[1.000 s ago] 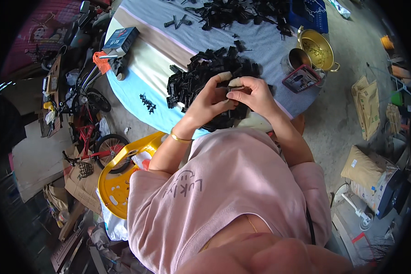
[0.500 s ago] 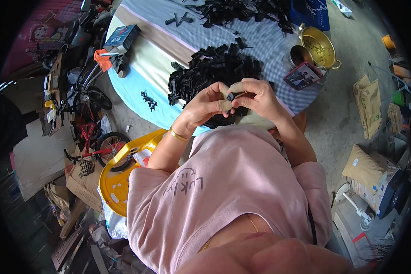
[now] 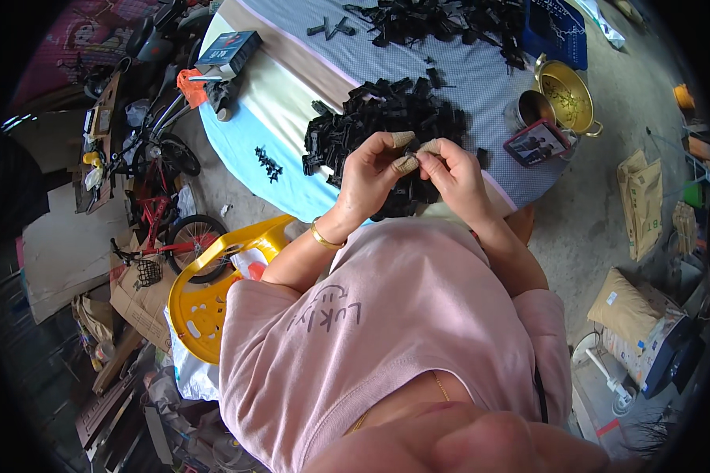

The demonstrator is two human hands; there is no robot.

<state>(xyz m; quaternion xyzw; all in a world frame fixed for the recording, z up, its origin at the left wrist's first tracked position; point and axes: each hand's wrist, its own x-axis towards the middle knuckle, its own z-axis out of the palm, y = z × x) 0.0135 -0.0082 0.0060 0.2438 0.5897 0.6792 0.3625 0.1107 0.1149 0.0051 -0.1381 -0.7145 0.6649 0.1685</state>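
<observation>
Hands lifted off pile since earlier frame — left hand (image 3: 371,169) and right hand (image 3: 454,169) meet above black parts heap (image 3: 379,126) near table (image 3: 292,102) front edge, fingertip grips pinched shut on small black part (image 3: 412,152) — phone (image 3: 536,143) at right edge.

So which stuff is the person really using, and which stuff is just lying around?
In use:
- left hand and right hand, pinching a small black part
- near pile of black parts

Lying about:
- gold colander
- phone
- blue box
- yellow stool
- red bicycle
</observation>
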